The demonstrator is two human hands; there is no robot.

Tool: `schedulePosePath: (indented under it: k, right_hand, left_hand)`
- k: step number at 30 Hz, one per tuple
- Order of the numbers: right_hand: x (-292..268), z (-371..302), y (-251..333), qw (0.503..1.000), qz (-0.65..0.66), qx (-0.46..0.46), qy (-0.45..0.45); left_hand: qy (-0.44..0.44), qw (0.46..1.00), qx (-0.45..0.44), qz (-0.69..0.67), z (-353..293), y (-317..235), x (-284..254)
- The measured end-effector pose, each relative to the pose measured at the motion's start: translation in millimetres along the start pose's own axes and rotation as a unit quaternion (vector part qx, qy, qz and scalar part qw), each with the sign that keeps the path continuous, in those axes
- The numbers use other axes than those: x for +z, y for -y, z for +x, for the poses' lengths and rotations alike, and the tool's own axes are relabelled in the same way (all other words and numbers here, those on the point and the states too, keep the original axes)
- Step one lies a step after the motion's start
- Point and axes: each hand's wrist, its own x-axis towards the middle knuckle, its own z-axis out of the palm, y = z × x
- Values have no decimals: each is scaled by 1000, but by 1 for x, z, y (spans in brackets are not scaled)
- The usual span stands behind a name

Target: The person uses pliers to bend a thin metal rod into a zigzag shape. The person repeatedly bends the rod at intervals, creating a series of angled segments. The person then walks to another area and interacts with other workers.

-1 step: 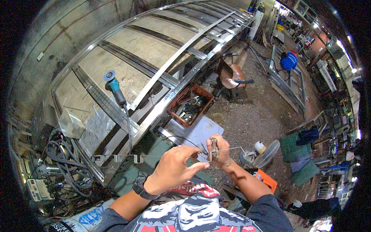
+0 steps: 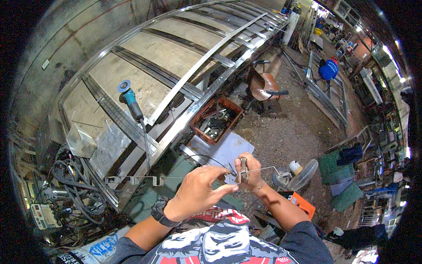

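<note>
A thin metal strip (image 2: 171,177) with several square bends runs sideways in front of my chest. My left hand (image 2: 198,189), with a dark watch on its wrist, holds the strip just left of a bend, thumb and fingers on either side. My right hand (image 2: 251,172) is closed around a worn metal tool that looks like pliers (image 2: 244,166), standing upright against the strip. Its jaws are partly hidden by the fingers. Beyond the right hand, the strip's thin end angles down near a fan.
A long metal frame table (image 2: 189,112) carries an angle grinder (image 2: 131,102) and a flat bar (image 2: 198,66). Beside it are a rusty crate (image 2: 239,113) of scraps and a brown chair (image 2: 263,86). A fan (image 2: 304,175) stands right; coiled cables (image 2: 77,180) lie left. A person in blue (image 2: 328,69) crouches far right.
</note>
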Motion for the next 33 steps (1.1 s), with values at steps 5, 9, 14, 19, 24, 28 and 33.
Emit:
schedulePosePath:
  k: [5,9,14,19,24,28,33]
  right_hand:
    - [-3,13,6,1000,27,9,6]
    - [-5,11,13,999,16,41,29]
    - [-8,7,11,999,-28,-20,12]
    - [-6,-2,16,999,26,31,37]
    - [-7,-8,20,994,65,23,81]
    - [-8,-9,24,983,127,65,115]
    - [-5,-17,24,983,125,43,128]
  left_hand:
    - [-25,999,45,16,5,3,6]
    - [-38,995,69,54,6,0,9]
    - [-27,990,101,96,8,-3,6]
    - [-23,984,144,104,7,-3,8]
    - [18,976,168,136,8,-8,0]
    - [18,973,178,147,8,-11,0]
    - [61,969,186,149,7,-9,0]
